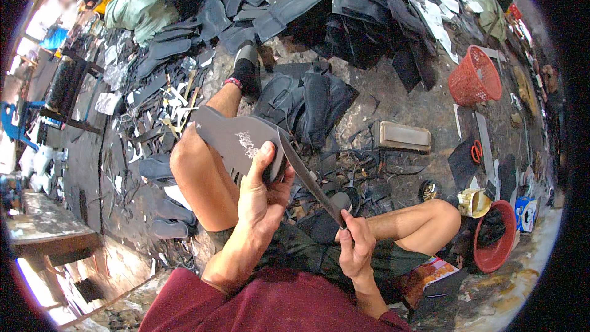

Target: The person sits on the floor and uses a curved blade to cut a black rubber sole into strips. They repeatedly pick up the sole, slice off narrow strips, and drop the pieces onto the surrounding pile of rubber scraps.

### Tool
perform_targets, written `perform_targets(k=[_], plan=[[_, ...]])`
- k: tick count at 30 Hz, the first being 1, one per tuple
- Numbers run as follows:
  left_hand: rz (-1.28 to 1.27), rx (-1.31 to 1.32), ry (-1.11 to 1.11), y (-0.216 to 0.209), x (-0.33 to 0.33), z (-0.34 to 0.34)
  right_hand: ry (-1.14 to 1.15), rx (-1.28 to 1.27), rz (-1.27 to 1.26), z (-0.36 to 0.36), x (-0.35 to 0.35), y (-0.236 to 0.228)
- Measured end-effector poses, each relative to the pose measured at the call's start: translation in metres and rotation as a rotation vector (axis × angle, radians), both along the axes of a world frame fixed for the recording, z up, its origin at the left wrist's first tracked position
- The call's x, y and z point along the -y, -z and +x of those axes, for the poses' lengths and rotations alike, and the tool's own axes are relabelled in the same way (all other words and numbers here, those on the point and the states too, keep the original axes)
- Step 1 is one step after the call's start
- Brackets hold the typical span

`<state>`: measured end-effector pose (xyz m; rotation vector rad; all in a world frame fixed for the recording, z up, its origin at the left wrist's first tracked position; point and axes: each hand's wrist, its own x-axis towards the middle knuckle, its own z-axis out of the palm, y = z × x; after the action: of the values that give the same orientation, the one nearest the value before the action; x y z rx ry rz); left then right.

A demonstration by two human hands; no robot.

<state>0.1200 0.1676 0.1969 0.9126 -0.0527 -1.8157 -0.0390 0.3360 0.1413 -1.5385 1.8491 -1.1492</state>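
Note:
My left hand [263, 193] is closed around a dark grey sole-shaped piece [224, 138], its thumb pressed on the flat face near a pale printed mark. The piece rests over my bent left knee. From its right-hand edge a long dark strip [310, 178] curves down to my right hand [356, 243], which pinches the strip's lower end between thumb and fingers. Whether strip and sole are joined where they meet is hard to see. My left fingers partly hide the underside of the sole.
Dark cut sheets [301, 3] are heaped at the far side, with scraps scattered at left. On the floor at right lie a pale rectangular block [404, 136], red-handled scissors [476, 151], a red basket [473, 77] and a red bowl [501, 252]. A wooden bench [55, 243] stands at left.

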Motion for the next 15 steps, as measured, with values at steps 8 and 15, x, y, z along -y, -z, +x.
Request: perform_targets(k=[8,15], plan=[[-0.026,0.23,0.122,0.033,-0.025,0.022,-0.164,-0.113,0.032,-0.03,0.009,-0.024],[-0.073,0.386,0.269,0.047,-0.046,0.044,-0.272,-0.067,0.004,0.01,0.087,-0.027]])
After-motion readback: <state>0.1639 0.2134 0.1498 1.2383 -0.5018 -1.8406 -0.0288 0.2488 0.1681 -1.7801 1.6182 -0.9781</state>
